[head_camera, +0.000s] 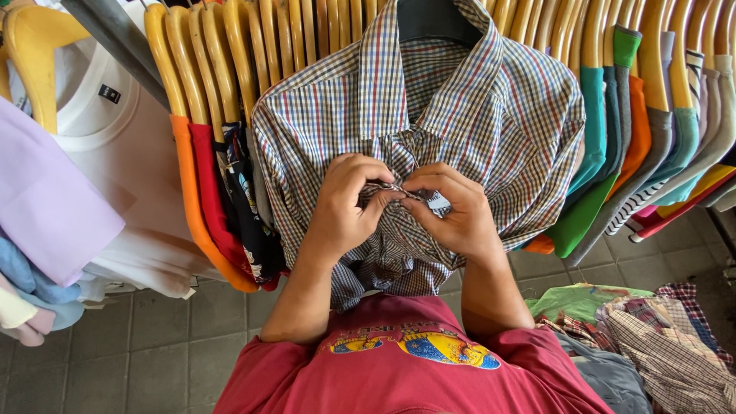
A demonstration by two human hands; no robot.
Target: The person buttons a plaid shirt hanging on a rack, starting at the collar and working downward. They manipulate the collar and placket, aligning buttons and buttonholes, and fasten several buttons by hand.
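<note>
Our left hand [343, 205]: curled shut, we pinch the front placket of the checked shirt [491, 115] at chest height.
Our right hand [452, 208]: closed too, fingertips meeting the left at the same fold, so both hands are together on the cloth.
White tag [438, 202]: a small pale rectangle peeking out under our right fingers.
Checked shirt: it hangs on a dark hanger [429, 19] straight before us, amid the rail.
Wooden hangers [230, 46]: a yellow row to either side, bearing coloured tees.
Black label [110, 93]: small square inside the white tee [115, 138] collar, far left.
</note>
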